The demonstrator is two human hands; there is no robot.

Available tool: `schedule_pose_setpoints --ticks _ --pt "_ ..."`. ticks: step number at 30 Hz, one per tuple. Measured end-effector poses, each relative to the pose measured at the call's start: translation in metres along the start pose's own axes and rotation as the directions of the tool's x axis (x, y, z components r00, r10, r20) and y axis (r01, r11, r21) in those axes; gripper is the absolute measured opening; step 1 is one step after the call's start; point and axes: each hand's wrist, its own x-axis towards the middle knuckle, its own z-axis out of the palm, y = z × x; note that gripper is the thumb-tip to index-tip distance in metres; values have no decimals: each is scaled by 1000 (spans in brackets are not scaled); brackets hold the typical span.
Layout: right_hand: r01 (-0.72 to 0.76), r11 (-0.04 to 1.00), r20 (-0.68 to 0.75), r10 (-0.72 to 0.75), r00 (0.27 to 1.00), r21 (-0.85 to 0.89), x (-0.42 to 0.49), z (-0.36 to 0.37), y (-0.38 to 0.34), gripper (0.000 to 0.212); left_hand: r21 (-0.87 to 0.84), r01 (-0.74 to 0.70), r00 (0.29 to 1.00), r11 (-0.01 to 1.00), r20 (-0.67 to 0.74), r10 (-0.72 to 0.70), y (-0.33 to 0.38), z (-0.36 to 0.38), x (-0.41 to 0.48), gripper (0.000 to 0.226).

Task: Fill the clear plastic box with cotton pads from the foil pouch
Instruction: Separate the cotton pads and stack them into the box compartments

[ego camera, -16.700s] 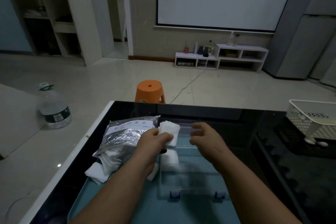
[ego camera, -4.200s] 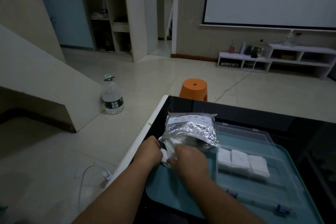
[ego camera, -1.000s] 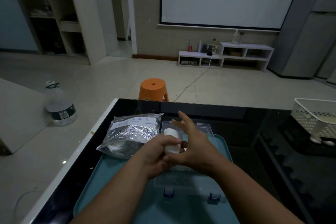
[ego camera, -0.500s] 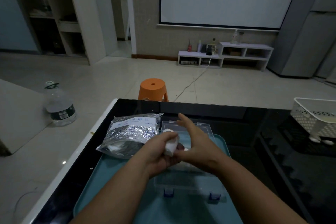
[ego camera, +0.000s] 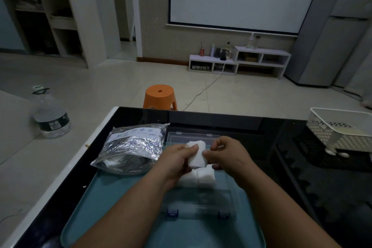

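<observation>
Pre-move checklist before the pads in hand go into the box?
1. Pad stack gripped by left hand and right hand together: ok.
2. Clear box with lid open, folded back: ok.
3. Free floor in the box on the near side of the laid pads: ok.
4. Box sits on the teal tray: ok.
5. Pads remaining in the foil pouch: cannot tell.

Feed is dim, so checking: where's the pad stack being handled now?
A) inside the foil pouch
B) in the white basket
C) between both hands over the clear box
C: left hand and right hand both pinch the pad stack above the clear box, other pads already lying inside.
</observation>
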Motion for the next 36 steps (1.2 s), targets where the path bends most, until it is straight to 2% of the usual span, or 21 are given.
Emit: schedule_pose_setpoints --ticks 4,8,13,17,23,27,31,34,36 --pt "0 995 -21 -2 1000 -97 5 -10 3 12 132 -57 998 990 -13 59 -5 8 3 25" --pt "-83 984 -33 79 996 -159 13 -26 13 12 286 -133 984 949 -79 162 -13 27 9 32" --pt "-218 873 -97 196 976 -436 27 -29 28 8 587 -140 982 797 -20 187 -27 50 18 18" --pt "-240 782 -157 182 971 -575 35 -24 36 8 744 -133 983 655 13 184 -32 59 25 17" --pt "-241 747 -149 190 970 -620 40 -22 42 11 826 -94 987 555 4 162 -32 63 29 19" --pt "-266 718 -122 246 961 -643 39 -20 47 16 893 -95 988 440 32 148 -32 68 33 9" --pt "-296 672 -138 279 950 -679 37 -14 48 11 952 -64 996 298 41 84 -34 73 36 26" --pt "-280 642 -149 251 956 -714 36 -11 53 7 961 -45 996 274 21 91 -35 75 38 24" --pt "-276 637 -152 244 958 -720 35 -11 53 7 955 -33 997 296 11 76 -35 75 37 24"
